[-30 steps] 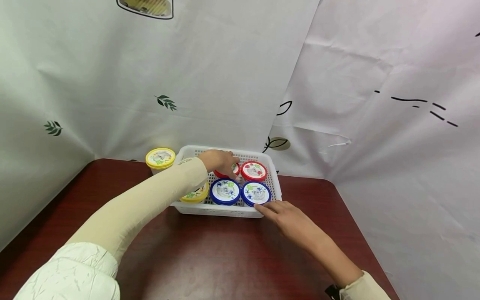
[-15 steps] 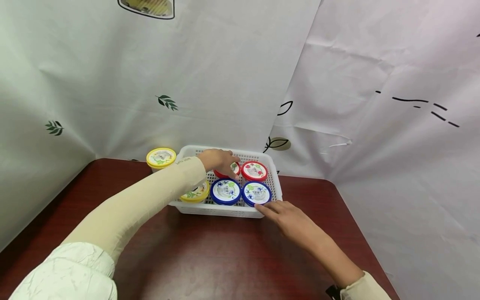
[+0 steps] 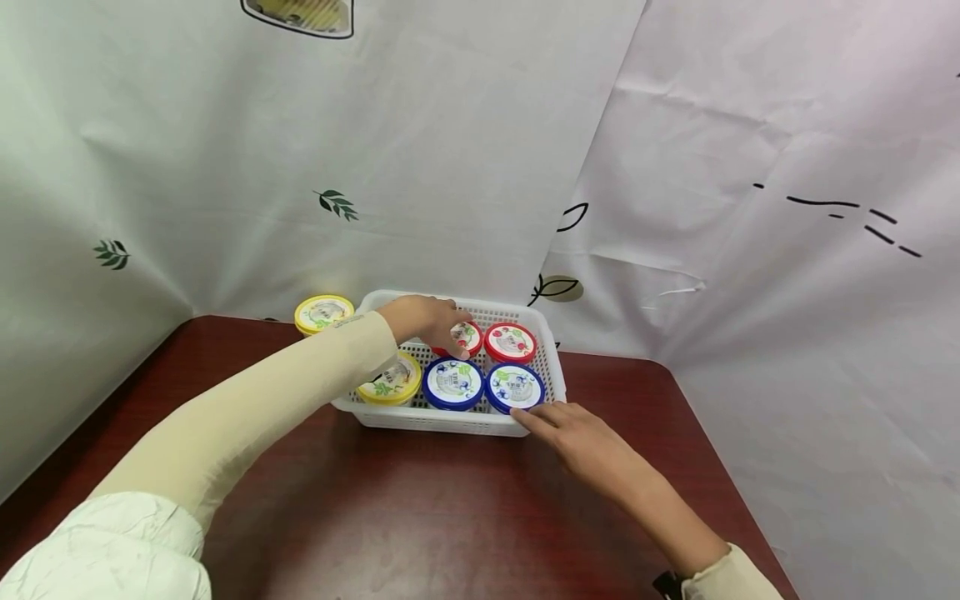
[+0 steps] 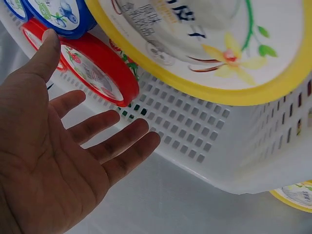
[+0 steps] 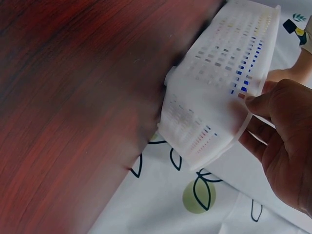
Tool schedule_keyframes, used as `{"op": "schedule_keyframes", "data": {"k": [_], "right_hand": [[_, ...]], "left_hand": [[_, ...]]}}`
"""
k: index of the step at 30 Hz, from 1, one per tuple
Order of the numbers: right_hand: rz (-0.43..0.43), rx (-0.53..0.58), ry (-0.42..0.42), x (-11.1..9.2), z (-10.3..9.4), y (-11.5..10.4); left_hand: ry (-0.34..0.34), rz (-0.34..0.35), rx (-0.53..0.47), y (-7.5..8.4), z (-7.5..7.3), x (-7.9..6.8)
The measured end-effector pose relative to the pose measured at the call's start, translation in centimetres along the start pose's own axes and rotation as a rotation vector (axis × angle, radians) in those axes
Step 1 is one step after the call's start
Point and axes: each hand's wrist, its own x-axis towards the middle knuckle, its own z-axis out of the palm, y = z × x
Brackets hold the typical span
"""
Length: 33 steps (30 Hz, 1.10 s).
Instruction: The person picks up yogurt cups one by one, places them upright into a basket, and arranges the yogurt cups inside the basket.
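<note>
A white perforated plastic basket (image 3: pixel 442 423) holds lidded tubs: two with blue lids in front, two with red lids behind, and a yellow-lidded tub (image 3: pixel 390 379) at left. My left hand (image 3: pixel 427 321) hovers over the basket's left rear part, its fingers spread and holding nothing. Its thumb overlaps the nearer red-lidded tub (image 4: pixel 97 73) in the left wrist view. At the front right corner my right hand (image 3: pixel 581 433) pinches the basket's rim, the thumb outside the wall (image 5: pixel 219 63) and the fingers over the inner side, beside a blue-lidded tub (image 3: pixel 515 386).
Another yellow-lidded tub (image 3: pixel 322 312) stands on the table outside the basket, at its left rear. The dark red wooden table (image 3: pixel 442 517) runs back to a white printed cloth (image 3: pixel 450 167), which hangs close behind the basket.
My left hand has drawn slightly left and back from the red-lidded tub, so more of its lid and of the yellow-lidded tub shows. My right hand keeps its grip on the rim.
</note>
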Motion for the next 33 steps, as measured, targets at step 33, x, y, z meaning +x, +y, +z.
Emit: {"op": "schedule_keyframes", "data": {"k": [33], "right_hand": [[-0.009,-0.011,0.003,0.1,-0.2,0.0]], "left_hand": [[0.065,0.004,-0.045,-3.8,0.8,-3.8]]}}
